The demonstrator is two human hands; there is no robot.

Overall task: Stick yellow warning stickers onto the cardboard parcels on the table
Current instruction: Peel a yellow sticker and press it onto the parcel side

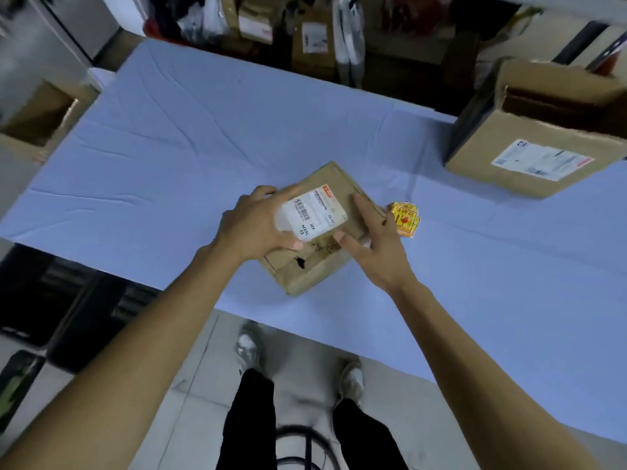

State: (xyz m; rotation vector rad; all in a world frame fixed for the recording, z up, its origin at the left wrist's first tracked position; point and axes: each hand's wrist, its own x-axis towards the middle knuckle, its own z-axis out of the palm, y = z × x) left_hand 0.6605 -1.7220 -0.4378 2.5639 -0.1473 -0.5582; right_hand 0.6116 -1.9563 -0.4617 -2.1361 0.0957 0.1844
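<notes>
My left hand point(259, 222) grips the parcel's point(322, 228) left edge near the table's point(169, 147) front; my right hand point(369, 239) rests flat on top. The stickers point(404, 218) lie just beside it (nearly touching), so shifting the parcel could scatter them.

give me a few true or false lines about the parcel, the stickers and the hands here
1. Both hands touch the small parcel. True: the left hand grips its left side and the right hand lies on its right side.
2. The yellow stickers are already stuck on the parcel. False: they lie in a small pile on the table, just right of it.
3. The parcel carries a white label. True.
4. The big box stands at the left. False: it stands at the far right.
5. The right hand holds a sticker. False: its fingers are straight on the cardboard.
</notes>
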